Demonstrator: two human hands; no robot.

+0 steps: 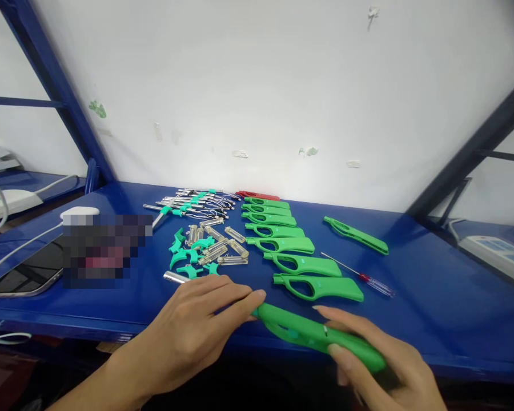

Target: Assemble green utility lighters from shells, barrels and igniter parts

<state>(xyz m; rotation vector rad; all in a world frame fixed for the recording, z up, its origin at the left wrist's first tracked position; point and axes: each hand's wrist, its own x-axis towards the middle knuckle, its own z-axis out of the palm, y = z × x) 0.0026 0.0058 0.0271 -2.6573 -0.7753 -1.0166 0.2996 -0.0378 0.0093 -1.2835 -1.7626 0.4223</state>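
A green long-reach lighter (308,331) is held between my two hands over the table's front edge. My left hand (197,331) is closed with thumb and fingers pinching its narrow front end. My right hand (381,354) grips the wide handle end, thumb on the near side and fingers on the far side. Just beyond my left hand a silvery metal tube (175,277) shows; whether it joins the held lighter is hidden. Close by lie teal triggers (188,270) and clear fuel tanks (233,260). Several green lighter casings (319,287) are lined up beyond the held one.
Metal rods with wires (197,202) and a red casing (259,196) lie at the back. To the right are a single green casing (357,235) and a screwdriver (374,283). A phone (29,268) and white cable (21,245) lie left on the blue table (445,297).
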